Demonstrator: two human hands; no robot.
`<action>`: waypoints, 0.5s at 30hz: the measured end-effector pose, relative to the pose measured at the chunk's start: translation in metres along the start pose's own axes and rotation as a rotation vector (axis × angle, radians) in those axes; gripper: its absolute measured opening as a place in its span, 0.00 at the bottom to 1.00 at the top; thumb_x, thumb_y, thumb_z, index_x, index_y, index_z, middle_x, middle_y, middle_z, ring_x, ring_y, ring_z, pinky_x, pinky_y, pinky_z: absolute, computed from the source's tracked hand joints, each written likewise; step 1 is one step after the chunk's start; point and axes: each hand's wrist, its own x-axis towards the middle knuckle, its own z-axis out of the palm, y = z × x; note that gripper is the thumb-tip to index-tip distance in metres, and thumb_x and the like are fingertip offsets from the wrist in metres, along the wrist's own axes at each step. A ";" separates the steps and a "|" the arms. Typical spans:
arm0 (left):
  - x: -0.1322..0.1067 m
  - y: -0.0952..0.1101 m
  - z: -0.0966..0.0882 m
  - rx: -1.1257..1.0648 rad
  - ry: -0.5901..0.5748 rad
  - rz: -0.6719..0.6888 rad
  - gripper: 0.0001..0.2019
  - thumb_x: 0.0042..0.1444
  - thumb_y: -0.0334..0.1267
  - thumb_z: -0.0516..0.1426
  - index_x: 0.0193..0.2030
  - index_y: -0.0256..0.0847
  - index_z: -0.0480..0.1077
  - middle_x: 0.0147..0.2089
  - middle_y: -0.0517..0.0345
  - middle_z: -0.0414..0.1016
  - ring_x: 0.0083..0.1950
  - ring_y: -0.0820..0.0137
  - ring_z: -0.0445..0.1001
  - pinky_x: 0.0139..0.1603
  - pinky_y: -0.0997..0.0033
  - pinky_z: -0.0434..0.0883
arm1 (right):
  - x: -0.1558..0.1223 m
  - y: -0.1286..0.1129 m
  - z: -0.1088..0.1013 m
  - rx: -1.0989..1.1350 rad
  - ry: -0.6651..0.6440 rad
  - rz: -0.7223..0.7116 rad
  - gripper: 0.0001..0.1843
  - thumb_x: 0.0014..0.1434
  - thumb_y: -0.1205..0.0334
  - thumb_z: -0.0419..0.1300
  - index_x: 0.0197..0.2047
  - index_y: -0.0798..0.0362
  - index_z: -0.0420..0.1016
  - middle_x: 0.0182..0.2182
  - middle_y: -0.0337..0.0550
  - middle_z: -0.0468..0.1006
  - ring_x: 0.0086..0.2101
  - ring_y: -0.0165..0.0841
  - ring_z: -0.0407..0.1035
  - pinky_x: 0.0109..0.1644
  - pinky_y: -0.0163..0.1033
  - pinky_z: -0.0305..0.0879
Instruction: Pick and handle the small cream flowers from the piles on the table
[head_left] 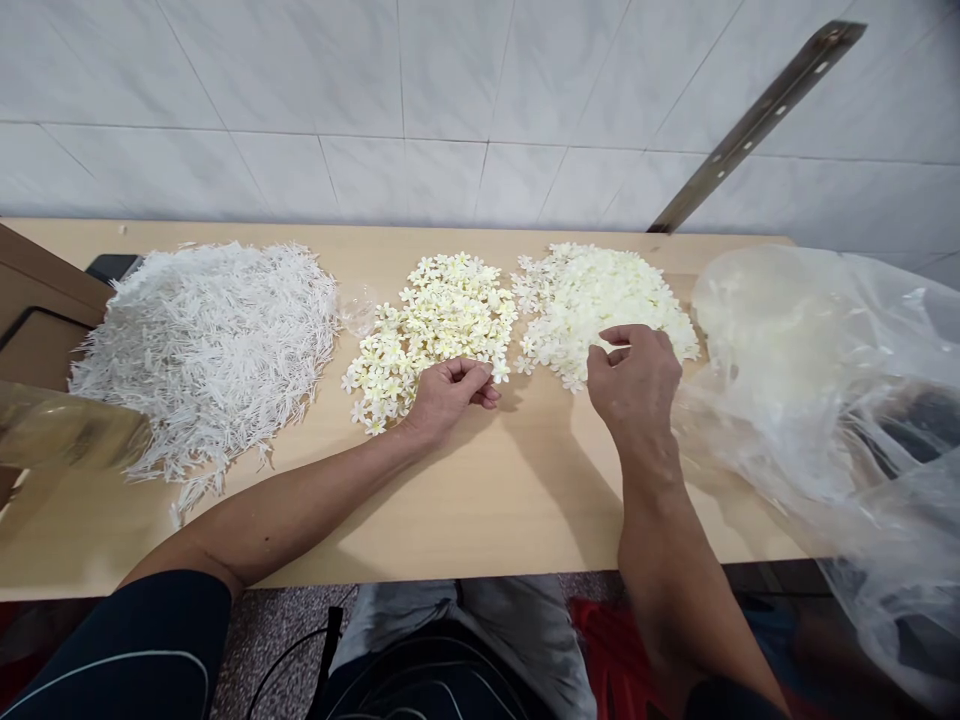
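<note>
My left hand [450,395] rests on the wooden table [495,490] at the near edge of a pile of small yellow-centred flowers [435,320]. Its fingers are curled in, pinched on something I cannot make out. My right hand [634,385] hovers over the near edge of a pile of cream-white flower petals [600,290]. Thumb and forefinger are pinched together there; what sits between them is too small to name. A heap of thin white plastic stems [210,340] lies to the left.
A large clear plastic bag [832,420] with more cream pieces sprawls over the table's right end. A brown box [37,300] stands at the left edge. A small clear bag [358,308] lies between stems and flowers. A tiled wall backs the table.
</note>
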 end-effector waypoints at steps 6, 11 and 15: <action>0.000 -0.002 0.001 0.069 0.035 0.030 0.17 0.53 0.50 0.70 0.33 0.35 0.77 0.28 0.54 0.79 0.29 0.71 0.79 0.35 0.70 0.78 | -0.026 -0.036 0.012 0.312 -0.422 -0.136 0.11 0.62 0.51 0.67 0.42 0.49 0.84 0.35 0.45 0.85 0.33 0.38 0.78 0.37 0.43 0.76; 0.000 -0.003 0.000 0.087 0.020 0.041 0.17 0.55 0.51 0.69 0.35 0.36 0.78 0.28 0.54 0.80 0.28 0.71 0.78 0.35 0.69 0.78 | -0.038 -0.048 0.021 0.315 -0.464 -0.148 0.10 0.63 0.53 0.66 0.41 0.49 0.85 0.34 0.44 0.86 0.32 0.39 0.79 0.38 0.42 0.75; -0.001 -0.002 -0.001 0.069 -0.025 0.039 0.17 0.54 0.50 0.70 0.36 0.36 0.79 0.29 0.54 0.80 0.30 0.71 0.79 0.37 0.69 0.78 | -0.038 -0.047 0.019 0.290 -0.496 -0.152 0.10 0.64 0.57 0.63 0.37 0.48 0.87 0.29 0.40 0.85 0.27 0.35 0.75 0.34 0.39 0.70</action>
